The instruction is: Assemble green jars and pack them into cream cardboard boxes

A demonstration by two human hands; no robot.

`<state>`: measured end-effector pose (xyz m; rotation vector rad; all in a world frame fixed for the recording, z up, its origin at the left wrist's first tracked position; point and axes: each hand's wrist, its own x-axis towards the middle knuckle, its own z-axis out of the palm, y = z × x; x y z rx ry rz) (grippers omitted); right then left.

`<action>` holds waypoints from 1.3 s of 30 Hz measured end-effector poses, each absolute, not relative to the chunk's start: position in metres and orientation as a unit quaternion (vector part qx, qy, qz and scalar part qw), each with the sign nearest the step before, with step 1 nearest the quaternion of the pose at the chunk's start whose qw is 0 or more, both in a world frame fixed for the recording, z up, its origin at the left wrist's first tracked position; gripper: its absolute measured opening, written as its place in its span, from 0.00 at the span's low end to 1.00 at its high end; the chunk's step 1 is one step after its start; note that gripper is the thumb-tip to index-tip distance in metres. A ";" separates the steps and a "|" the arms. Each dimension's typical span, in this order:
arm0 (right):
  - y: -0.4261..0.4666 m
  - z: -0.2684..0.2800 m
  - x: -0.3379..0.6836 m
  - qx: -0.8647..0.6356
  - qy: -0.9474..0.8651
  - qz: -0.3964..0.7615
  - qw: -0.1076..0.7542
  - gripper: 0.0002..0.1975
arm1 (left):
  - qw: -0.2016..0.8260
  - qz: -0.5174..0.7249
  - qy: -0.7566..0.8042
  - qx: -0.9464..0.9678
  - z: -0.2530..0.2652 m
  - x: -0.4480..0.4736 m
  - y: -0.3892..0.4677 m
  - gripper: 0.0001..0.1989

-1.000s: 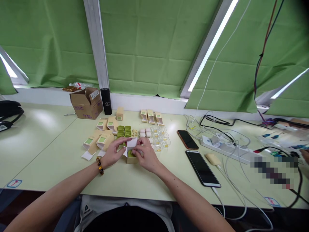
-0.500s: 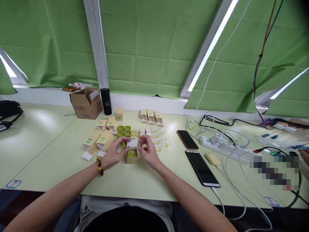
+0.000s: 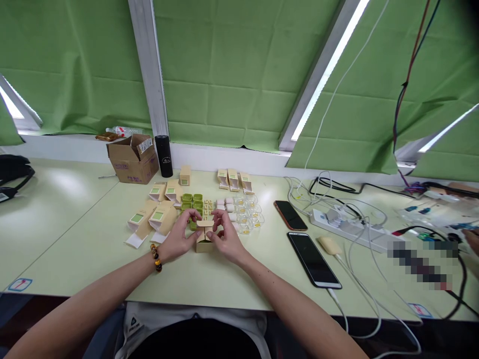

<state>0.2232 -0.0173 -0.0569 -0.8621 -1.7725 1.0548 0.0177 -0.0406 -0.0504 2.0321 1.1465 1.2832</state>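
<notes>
A small tan cardboard box (image 3: 204, 246) stands on the table in front of me, its side flaps bent in over the top. My left hand (image 3: 183, 236) grips its left side, thumb on the left flap. On the other side, my right hand (image 3: 227, 238) has thumb and fingers on the right flap. Beyond the box are green trays (image 3: 192, 198), small yellowish pieces (image 3: 207, 203), pale pink pieces (image 3: 229, 201) and clear plastic cups (image 3: 251, 202) with yellow spots. Opened tan boxes (image 3: 163, 218) with green labels lie to the left.
More tan boxes (image 3: 233, 180) stand at the back, near a black cylinder (image 3: 163, 156) and a large carton (image 3: 133, 162). To the right are two phones (image 3: 313, 260), a power strip (image 3: 352, 232), a yellowish charger (image 3: 329, 247) and tangled cables.
The box's side flaps have folded inward, hiding the green tray inside it. Both hands have moved closer together over the box top.
</notes>
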 end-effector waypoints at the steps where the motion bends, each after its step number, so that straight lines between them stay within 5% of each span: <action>1: -0.018 -0.057 0.223 -0.347 -0.715 0.422 0.437 0.27 | 0.221 0.464 0.417 0.750 -0.049 0.018 -0.041 0.15; 6: -0.020 -0.055 0.224 -0.354 -0.740 0.363 0.442 0.23 | 0.163 0.457 0.397 0.779 -0.041 0.018 -0.045 0.08; 15: -0.024 -0.050 0.233 -0.236 -0.844 0.157 0.455 0.15 | 0.114 0.438 0.402 0.796 -0.041 0.017 -0.046 0.08; 25: -0.020 -0.053 0.238 -0.219 -0.837 0.131 0.484 0.03 | 0.063 0.425 0.347 0.834 -0.035 0.003 -0.048 0.06; 39: -0.016 -0.058 0.240 -0.191 -0.869 0.102 0.445 0.03 | 0.000 0.356 0.293 0.887 -0.036 -0.003 -0.047 0.03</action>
